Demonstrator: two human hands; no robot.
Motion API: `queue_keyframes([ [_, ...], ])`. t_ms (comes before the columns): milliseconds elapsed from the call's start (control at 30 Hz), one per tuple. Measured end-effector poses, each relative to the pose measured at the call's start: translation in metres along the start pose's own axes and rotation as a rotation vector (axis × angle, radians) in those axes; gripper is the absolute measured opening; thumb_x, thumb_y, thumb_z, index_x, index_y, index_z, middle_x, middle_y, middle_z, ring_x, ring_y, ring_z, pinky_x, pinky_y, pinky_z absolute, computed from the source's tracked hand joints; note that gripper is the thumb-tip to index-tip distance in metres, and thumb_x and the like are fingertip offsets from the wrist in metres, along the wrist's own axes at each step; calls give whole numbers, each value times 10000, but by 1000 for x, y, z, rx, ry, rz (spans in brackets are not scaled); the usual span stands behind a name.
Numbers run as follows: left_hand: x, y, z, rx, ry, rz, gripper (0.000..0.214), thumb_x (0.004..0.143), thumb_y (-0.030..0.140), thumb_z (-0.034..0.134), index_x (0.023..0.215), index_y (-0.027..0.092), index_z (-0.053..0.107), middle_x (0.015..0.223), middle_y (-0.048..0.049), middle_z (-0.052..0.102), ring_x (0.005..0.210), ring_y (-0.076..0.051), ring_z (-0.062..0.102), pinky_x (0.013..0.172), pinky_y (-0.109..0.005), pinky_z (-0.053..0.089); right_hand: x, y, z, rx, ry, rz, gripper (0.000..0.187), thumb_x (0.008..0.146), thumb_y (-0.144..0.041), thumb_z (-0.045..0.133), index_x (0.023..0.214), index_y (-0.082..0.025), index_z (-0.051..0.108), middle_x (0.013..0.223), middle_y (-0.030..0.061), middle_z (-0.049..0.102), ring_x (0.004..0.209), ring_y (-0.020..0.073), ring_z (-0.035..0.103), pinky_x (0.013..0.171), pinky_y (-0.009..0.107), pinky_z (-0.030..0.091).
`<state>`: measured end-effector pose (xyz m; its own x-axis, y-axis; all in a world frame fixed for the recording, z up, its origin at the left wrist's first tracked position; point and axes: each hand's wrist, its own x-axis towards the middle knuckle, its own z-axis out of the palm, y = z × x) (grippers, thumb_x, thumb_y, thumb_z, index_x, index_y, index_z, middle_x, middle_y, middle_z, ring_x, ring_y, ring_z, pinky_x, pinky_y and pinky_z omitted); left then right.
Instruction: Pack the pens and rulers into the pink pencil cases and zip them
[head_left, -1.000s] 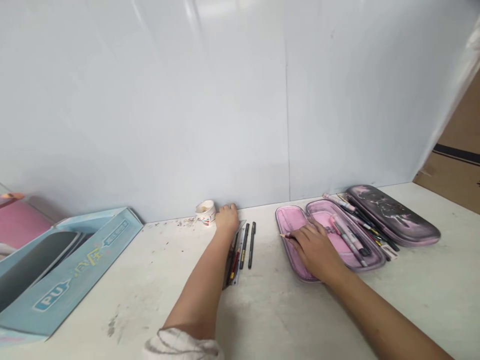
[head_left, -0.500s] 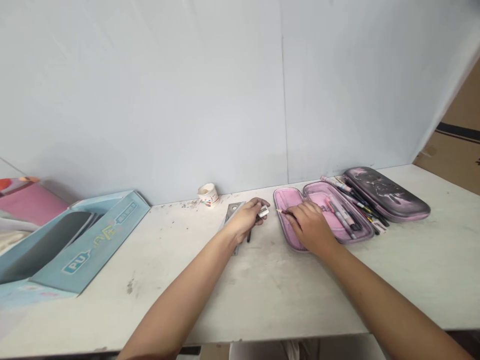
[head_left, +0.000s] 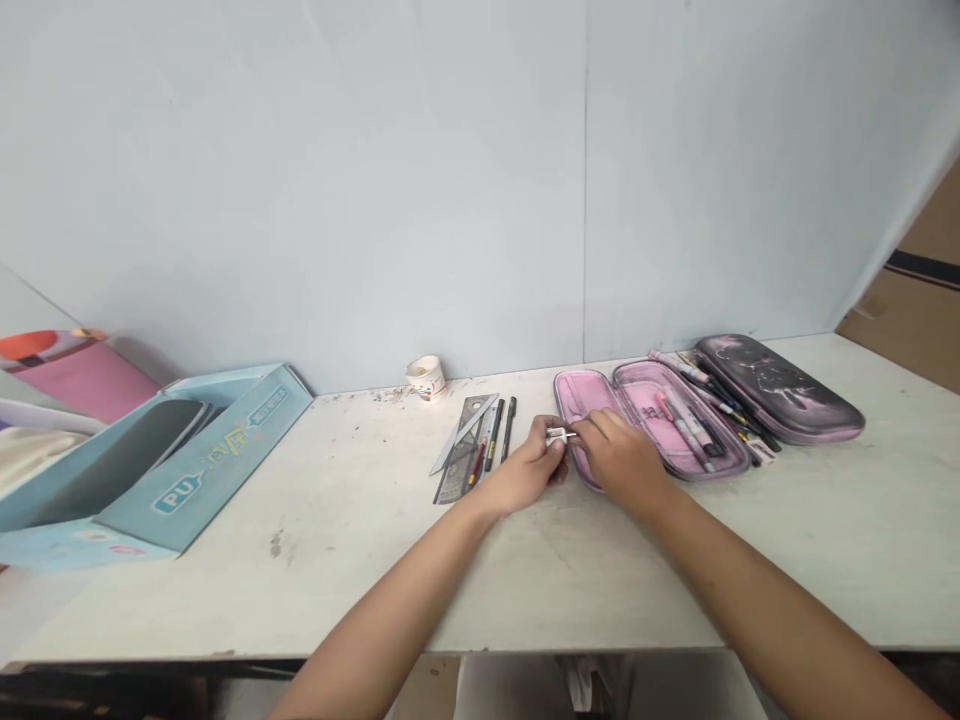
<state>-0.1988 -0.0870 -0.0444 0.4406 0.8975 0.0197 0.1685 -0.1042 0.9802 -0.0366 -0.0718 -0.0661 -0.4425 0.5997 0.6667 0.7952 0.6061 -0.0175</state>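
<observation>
My left hand (head_left: 541, 462) pinches a small white pencil sharpener (head_left: 557, 434) between thumb and fingers. Close against it on the right, my right hand (head_left: 616, 450) grips a pencil, mostly hidden by the fingers, whose tip end (head_left: 573, 434) is at the sharpener. Just beyond my right hand lies the open pink pencil case (head_left: 592, 392), with several pens and markers (head_left: 686, 425) in its right half. Left of my hands, a clear ruler (head_left: 450, 475), a white set square (head_left: 459, 437) and several pencils and pens (head_left: 508, 425) rest on the table.
A small paper cup (head_left: 427, 378) stands by the wall with shavings scattered around it. A light-blue box (head_left: 217, 462) sits at the left, beside a pink item (head_left: 90, 380). On the right lies a closed black-and-pink case (head_left: 780, 390), with pens along its side.
My left hand has moved right with the sharpener and met the pencil in my right hand. The ruler, set square and pens beneath it are now uncovered. The view has shifted slightly.
</observation>
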Motion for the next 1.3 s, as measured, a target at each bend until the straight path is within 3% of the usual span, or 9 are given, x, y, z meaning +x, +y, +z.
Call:
queue_keyframes([
  [267,-13,-4,3,205,31,144,196,910,322,265,1037,187,328,595,65,395,530,-86,392,544,-220,318,-3,-13,-13,57,-73,43,244,852,-197,364,719,-160,565,628,37,559,587,129,464,529,275,201],
  [500,-22,-5,6,197,-93,137,160,881,243,333,1027,181,356,692,15,488,557,-83,401,527,-217,322,6,-2,-21,1090,-782,518,403,839,-489,345,605,-177,447,485,-58,336,423,70,259,439,217,191],
  [567,-20,-8,9,138,-73,128,153,874,264,368,1003,181,365,680,23,471,538,-74,392,504,-207,310,10,1,-23,1186,-885,614,401,824,-518,354,627,-180,441,477,-75,277,406,64,198,419,217,164],
  [667,-13,-12,12,-99,16,120,161,869,335,405,929,195,353,651,53,408,487,-53,361,464,-188,280,17,-3,-29,873,-752,499,374,873,-417,292,649,-174,466,499,-40,357,444,87,307,461,225,233],
  [800,-7,-12,10,-539,62,91,244,835,398,473,820,210,317,638,71,346,423,-25,299,417,-157,182,22,-16,-36,86,-381,12,218,849,-190,339,760,-158,535,749,82,559,700,166,485,567,265,276],
  [900,-8,-11,5,-631,21,88,253,825,401,495,829,214,324,644,68,350,422,-27,307,417,-153,182,23,-22,-35,-130,-333,-161,191,817,-135,357,792,-151,545,757,101,568,703,184,491,560,280,269],
  [1000,-12,-11,2,-508,3,143,231,842,397,477,887,218,339,636,75,345,427,-28,310,429,-162,209,28,-20,-32,44,-440,18,187,827,-183,361,725,-162,517,656,61,539,597,149,458,536,269,266],
  [1200,-18,-12,4,-207,-10,220,261,853,443,435,919,202,364,646,61,396,491,-45,364,473,-189,287,41,-5,-39,958,-971,521,359,843,-470,348,607,-201,376,471,-77,257,394,64,197,409,216,188],
  [1300,-15,-11,6,-297,31,194,262,835,431,475,897,202,364,680,54,412,476,-35,363,448,-177,271,40,-9,-43,755,-814,413,333,874,-382,308,643,-182,440,504,-40,357,432,84,299,435,226,236],
])
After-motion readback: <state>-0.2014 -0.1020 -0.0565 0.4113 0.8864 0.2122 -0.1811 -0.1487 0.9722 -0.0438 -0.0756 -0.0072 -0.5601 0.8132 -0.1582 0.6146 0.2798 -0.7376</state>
